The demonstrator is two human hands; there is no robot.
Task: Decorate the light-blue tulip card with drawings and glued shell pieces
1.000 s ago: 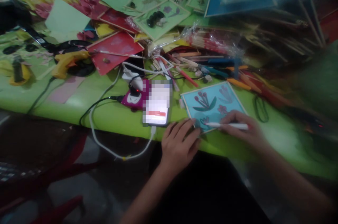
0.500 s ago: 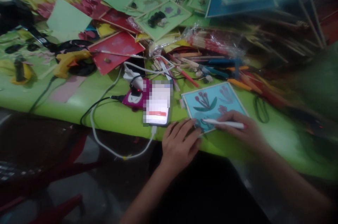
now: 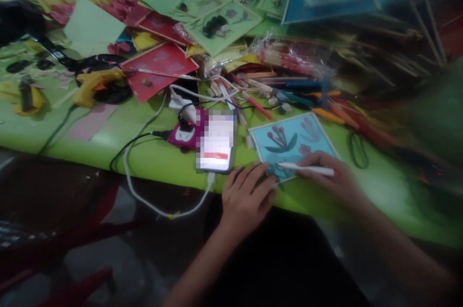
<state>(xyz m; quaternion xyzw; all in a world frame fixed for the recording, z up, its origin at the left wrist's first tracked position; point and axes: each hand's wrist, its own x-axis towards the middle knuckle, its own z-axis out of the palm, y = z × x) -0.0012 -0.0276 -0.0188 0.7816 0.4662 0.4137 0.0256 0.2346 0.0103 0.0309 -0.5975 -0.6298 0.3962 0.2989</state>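
A white marker pen (image 3: 314, 170) with a red end is pinched in my right hand (image 3: 334, 179). Its tip touches the lower part of a blue card (image 3: 289, 129) framed by thin pale sticks. Dark red and purple flowers with green leaves decorate the card, and a dark outline shows at the pen tip. My left hand (image 3: 249, 191) lies with fingers spread at the card's lower left corner, fingertips on its edge; it holds nothing. Just left of the card, a phone (image 3: 217, 143) with a lit, blurred screen is plugged into a white cable (image 3: 159, 210).
A purple power strip (image 3: 183, 135) sits beside the phone. Farther left lies a yellow glue gun (image 3: 96, 84) with its cord. Behind are a red card (image 3: 161, 70), a green framed card (image 3: 224, 27), and a pile of pens and sticks (image 3: 260, 87). A black loop (image 3: 357, 150) lies right of the card.
Almost nothing differs. The marker has shifted very slightly in my right hand's grip, while my left hand and the card stay in place.
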